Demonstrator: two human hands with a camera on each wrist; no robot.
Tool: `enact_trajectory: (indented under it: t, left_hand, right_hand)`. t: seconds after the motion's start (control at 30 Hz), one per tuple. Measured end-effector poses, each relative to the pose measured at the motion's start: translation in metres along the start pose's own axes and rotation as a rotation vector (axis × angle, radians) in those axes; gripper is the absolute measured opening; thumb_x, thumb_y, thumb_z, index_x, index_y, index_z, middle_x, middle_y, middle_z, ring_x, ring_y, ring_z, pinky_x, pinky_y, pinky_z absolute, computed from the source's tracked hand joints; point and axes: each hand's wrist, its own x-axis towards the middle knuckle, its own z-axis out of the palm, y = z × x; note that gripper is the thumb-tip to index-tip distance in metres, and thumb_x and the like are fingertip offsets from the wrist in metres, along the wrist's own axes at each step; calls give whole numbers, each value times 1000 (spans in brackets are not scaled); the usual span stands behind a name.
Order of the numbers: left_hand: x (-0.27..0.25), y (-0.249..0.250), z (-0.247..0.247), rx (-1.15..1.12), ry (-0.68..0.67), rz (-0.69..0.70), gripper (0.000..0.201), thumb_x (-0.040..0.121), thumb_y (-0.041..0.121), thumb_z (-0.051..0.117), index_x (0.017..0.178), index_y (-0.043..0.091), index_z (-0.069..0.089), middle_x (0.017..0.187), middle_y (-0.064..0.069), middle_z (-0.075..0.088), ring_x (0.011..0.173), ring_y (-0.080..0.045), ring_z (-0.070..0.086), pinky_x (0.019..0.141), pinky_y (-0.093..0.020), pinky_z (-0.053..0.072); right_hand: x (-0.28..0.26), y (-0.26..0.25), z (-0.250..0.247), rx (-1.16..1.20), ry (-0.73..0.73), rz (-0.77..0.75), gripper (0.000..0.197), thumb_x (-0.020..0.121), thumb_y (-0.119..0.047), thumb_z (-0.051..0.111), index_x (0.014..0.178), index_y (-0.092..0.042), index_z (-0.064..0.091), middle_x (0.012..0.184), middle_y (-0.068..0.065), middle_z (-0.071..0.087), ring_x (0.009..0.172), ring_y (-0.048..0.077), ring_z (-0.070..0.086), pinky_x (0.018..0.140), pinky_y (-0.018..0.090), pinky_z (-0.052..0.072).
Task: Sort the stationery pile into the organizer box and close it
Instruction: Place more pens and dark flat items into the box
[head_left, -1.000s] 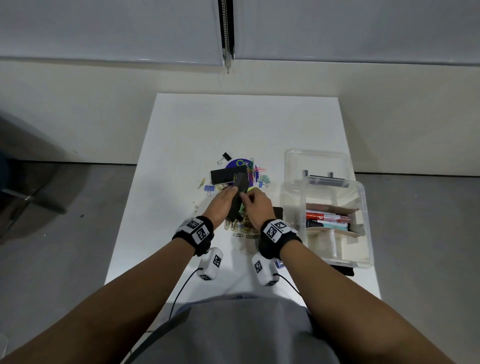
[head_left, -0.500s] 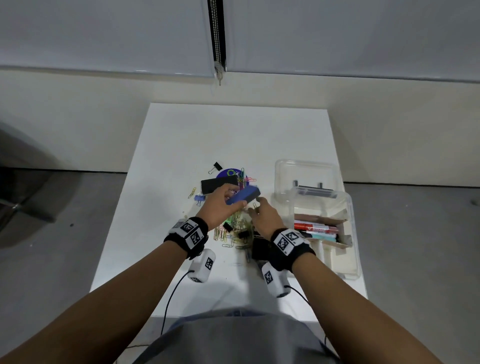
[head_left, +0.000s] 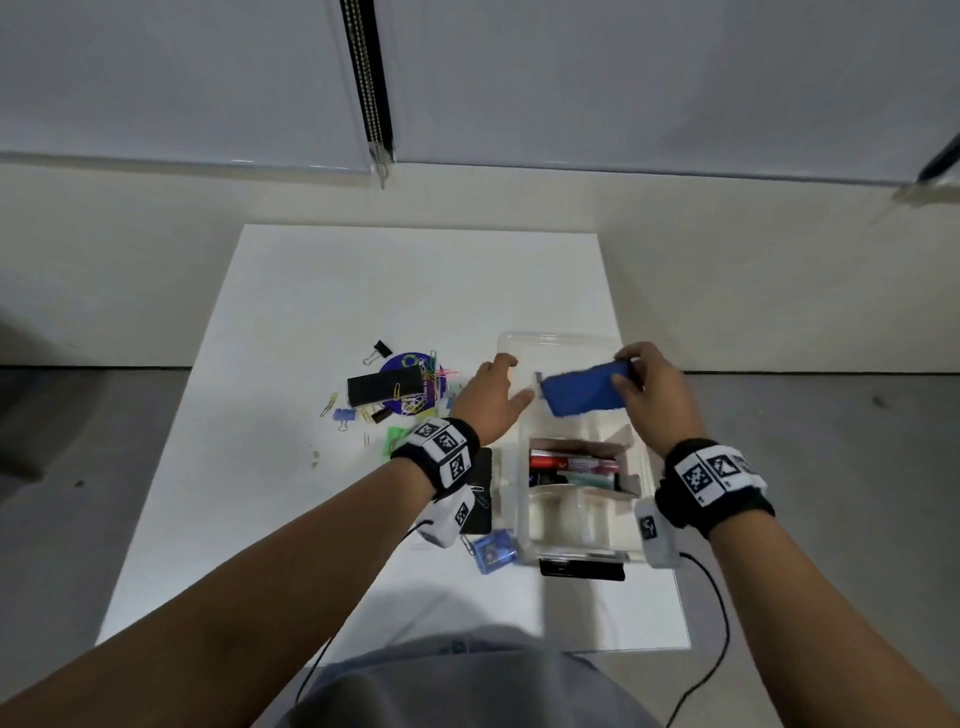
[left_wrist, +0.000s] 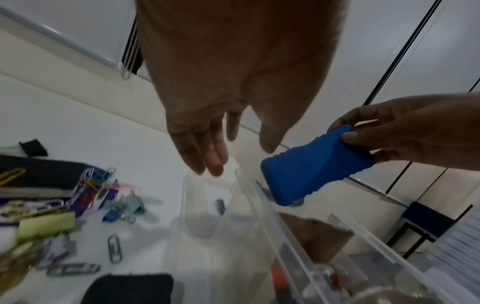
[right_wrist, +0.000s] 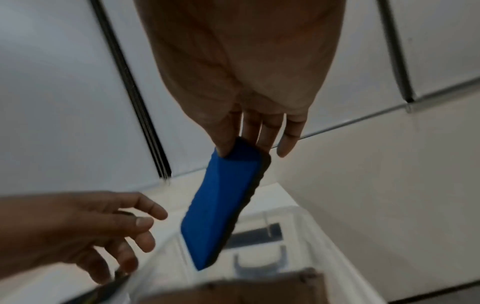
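— Moved since half a second back: blue eraser out of the left hand, across from the pile to above the organizer box, far end.

— Held how?

— Pinched at one end by the right hand, thumb against fingers; free end pointing left, tilted. Left hand now slack, fingers straight, holding nothing, just beside the box's left wall.

— Anything shown by one view alone?

— From the right wrist: dark felt edge along the eraser, hidden from the head camera. From the left wrist: eraser clear of the box rim, not touching. From the head only: markers lying in the middle compartment, lid open behind.

— Counts?

— One eraser in hand, one black eraser on the bench in the pile, one box. Paper clips and binder clips: many, too blurred to count.
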Motion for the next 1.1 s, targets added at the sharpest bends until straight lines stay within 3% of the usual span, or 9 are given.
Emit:
enact_trajectory:
  t: [0.1, 0.2, 0.33, 0.5, 0.67, 0.8, 0.9, 0.97, 1.1]
  left_hand:
    - [3, -7, 23, 39, -130, -118, 48, 96, 29, 52, 137, 14, 35, 109, -20, 66, 94, -34, 66, 84, -42, 54]
    - [1, -9, 31, -88, -157, -189, 35, 98, 22, 48, 131, 16, 37, 97, -21, 67, 65, -28, 65, 67, -40, 60]
    - [1, -10, 26, -167, -188, -244, 33, 98, 20, 47, 130, 18, 37, 87, -16, 64, 61, -26, 62, 61, -36, 57]
    - [0, -15, 28, -232, -211, -263, 33, 98, 23, 47, 129, 22, 35, 80, -10, 63, 57, -22, 62, 62, -37, 58]
    - [-1, -21, 25, -308, -255, -251, 28, 99, 24, 47, 124, 21, 36, 81, -10, 65, 59, -23, 65, 59, -34, 57]
    - [9, -39, 6, -352, -214, -290, 19, 100, 31, 47, 113, 18, 51, 88, -8, 62, 70, -21, 62, 61, -29, 51]
    - [29, -78, -21, -89, -39, -298, 19, 97, 23, 50, 112, 14, 57, 102, -6, 62, 86, -22, 60, 72, -31, 47]
    - [42, -102, -37, 154, 39, -276, 23, 91, 11, 50, 113, 8, 58, 113, -13, 61, 94, -28, 60, 81, -35, 50]
    - [46, -140, -54, 614, 0, -362, 53, 85, 11, 57, 135, 14, 42, 131, -17, 46, 119, -36, 48, 100, -47, 43]
  right_hand:
    - [-7, 10, 5, -190, -89, -54, 21, 87, -11, 62, 107, -16, 58, 93, 6, 65, 83, 25, 60, 70, 28, 44]
    - [-4, 18, 30, -292, -147, -77, 19, 85, -9, 62, 103, -12, 60, 97, 8, 64, 85, 26, 59, 72, 31, 47]
    - [2, 31, 50, -375, -193, -24, 22, 88, -13, 62, 109, -6, 60, 107, 14, 60, 96, 32, 60, 79, 36, 48]
    - [4, 38, 54, -699, -302, -91, 25, 92, -15, 56, 116, -8, 50, 108, 13, 64, 94, 32, 64, 72, 37, 49]
    - [8, 30, 64, -829, -359, -89, 31, 93, -2, 45, 122, -8, 51, 120, 13, 57, 103, 30, 63, 79, 37, 50]
    - [2, 26, 70, -803, -405, -16, 35, 95, -5, 38, 129, -9, 46, 122, 15, 59, 108, 31, 61, 87, 37, 49]
    - [-1, 19, 77, -807, -447, 40, 32, 97, -10, 36, 124, -12, 53, 125, 14, 54, 111, 31, 58, 94, 40, 47]
    - [2, 13, 78, -754, -485, 30, 32, 97, -12, 35, 121, -13, 57, 126, 10, 56, 114, 29, 57, 95, 41, 44]
    - [6, 7, 80, -500, -634, 123, 33, 101, -13, 34, 119, -4, 60, 126, 12, 59, 116, 27, 56, 95, 35, 42]
